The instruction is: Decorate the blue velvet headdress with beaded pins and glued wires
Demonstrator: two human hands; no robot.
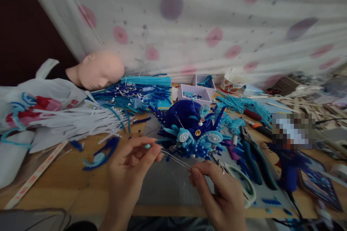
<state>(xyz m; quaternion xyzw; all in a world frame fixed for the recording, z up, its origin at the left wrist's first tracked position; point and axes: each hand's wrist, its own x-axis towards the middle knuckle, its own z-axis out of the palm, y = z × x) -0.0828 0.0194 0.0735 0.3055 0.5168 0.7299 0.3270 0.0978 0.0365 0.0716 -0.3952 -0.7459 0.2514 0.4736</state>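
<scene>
Wirework sat over the grey mat [162, 187], just in front of the blue headpiece [187, 115].
Left hand [132, 164] curled palm-in, fingertips pinching a turquoise bead [148, 146]; thin wire [175, 159] ran across to the right hand [217, 191], knuckles up, nipping its end.

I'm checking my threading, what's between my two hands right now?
In the head view, a thin wire runs from the left hand to the right hand, above a grey mat.
</scene>
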